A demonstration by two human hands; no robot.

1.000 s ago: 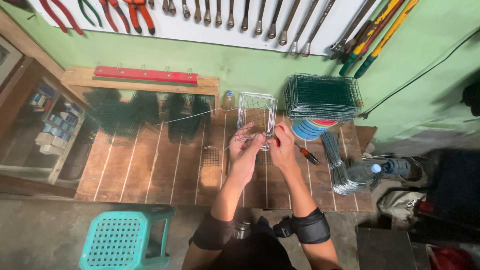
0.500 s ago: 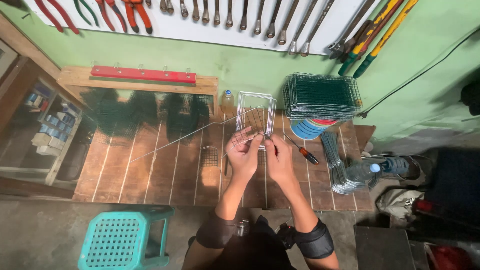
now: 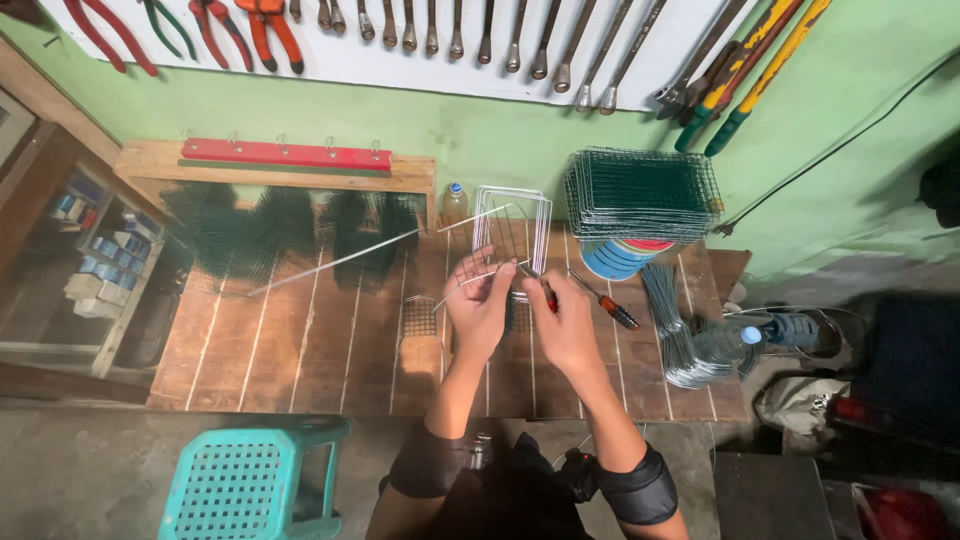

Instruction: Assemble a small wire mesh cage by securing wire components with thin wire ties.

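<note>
From above, the left hand [image 3: 478, 300] pinches a long thin wire [image 3: 340, 262] that runs off to the left over the wooden table [image 3: 300, 350]. The right hand [image 3: 565, 318] is closed around a small tool with a red handle [image 3: 545, 292], its tip close to the left fingers. Both hands work at a little white wire cage [image 3: 512, 225] standing on the table in front of them. A screwdriver [image 3: 605, 300] lies just beside the right hand. A stack of green mesh [image 3: 640, 192] sits at the back right. A teal stool [image 3: 250, 485] stands on the floor.

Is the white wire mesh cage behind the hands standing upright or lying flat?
Upright: the white wire mesh cage stands on the wooden table, its frame rising above the boards.
</note>
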